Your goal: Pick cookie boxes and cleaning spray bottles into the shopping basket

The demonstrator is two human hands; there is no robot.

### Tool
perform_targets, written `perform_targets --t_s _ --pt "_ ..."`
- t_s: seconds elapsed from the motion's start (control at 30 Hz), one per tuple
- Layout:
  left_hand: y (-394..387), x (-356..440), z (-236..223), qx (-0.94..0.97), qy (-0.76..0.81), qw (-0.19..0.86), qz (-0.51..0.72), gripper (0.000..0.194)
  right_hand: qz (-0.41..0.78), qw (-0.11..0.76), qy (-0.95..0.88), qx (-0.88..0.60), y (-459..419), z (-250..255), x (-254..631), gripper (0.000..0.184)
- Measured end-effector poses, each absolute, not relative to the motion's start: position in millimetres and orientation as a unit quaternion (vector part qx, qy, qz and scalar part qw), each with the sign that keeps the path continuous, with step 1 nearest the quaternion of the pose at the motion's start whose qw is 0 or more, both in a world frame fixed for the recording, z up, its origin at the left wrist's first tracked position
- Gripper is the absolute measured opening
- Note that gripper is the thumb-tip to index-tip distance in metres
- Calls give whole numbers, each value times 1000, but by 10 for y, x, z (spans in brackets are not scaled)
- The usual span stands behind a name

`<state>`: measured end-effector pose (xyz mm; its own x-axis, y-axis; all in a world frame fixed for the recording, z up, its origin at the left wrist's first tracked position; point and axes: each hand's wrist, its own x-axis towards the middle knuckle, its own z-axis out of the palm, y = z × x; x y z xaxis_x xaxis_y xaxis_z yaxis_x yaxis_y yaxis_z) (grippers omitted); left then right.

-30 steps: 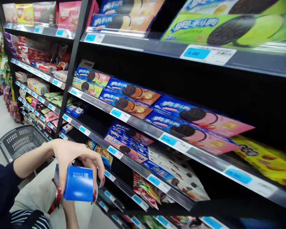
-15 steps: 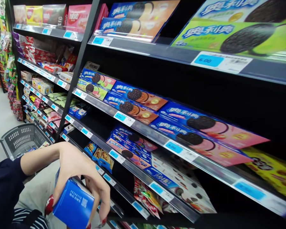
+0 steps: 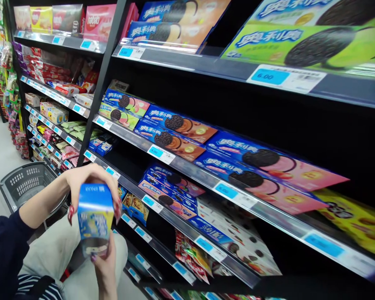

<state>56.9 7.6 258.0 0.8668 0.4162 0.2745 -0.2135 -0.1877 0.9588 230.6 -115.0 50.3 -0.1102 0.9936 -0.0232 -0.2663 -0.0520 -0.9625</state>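
A blue and yellow box [image 3: 95,223], probably a biscuit box, is upright above my lap; its print is blurred by motion. From above, my left hand [image 3: 92,173] spans the box's top, thumb on one side and fingers on the other. My right hand [image 3: 106,264] grips the lower end from below, its thumb at the bottom front edge and its other fingers mostly hidden behind. Just right of the box are the low shelves with blue snack packs [image 3: 136,208].
A grey shopping basket [image 3: 28,179] stands on the floor at left. Shelves with Oreo boxes [image 3: 171,129] and price tags [image 3: 161,154] run along the right. Wafer boxes [image 3: 100,23] sit upper left. Hanging snack packs [image 3: 11,96] line the far left.
My left hand has lifted the box and turned it, so a yellow printed face now shows under the blue end. My right hand has come into view at its lower end.
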Motion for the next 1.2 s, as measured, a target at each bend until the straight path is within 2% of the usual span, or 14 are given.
perform_targets --t_s 0.1,0.17,0.3,0.57,0.83,1.03,1.2 --pt "216 337 2384 696 88 588 402 68 616 568 -374 -398 -1201 580 2556 85" --pt "227 233 2234 685 127 564 444 69 594 575 -378 -417 -1223 677 2723 77" --pt "139 110 1898 676 183 570 429 74 572 583 -352 -457 -1281 930 2933 59" --pt "-128 -78 1496 645 246 576 439 76 604 581 -311 -448 -1340 1260 2857 47" --pt "-583 -205 1376 611 411 539 409 54 659 546 -240 -457 -1284 1242 2824 60" --pt "-911 -235 1331 582 519 489 391 42 663 470 -271 -516 -1296 1207 2712 64" --pt "-1088 -377 1180 520 545 504 423 38 637 436 -314 -552 -1340 1159 2494 66"
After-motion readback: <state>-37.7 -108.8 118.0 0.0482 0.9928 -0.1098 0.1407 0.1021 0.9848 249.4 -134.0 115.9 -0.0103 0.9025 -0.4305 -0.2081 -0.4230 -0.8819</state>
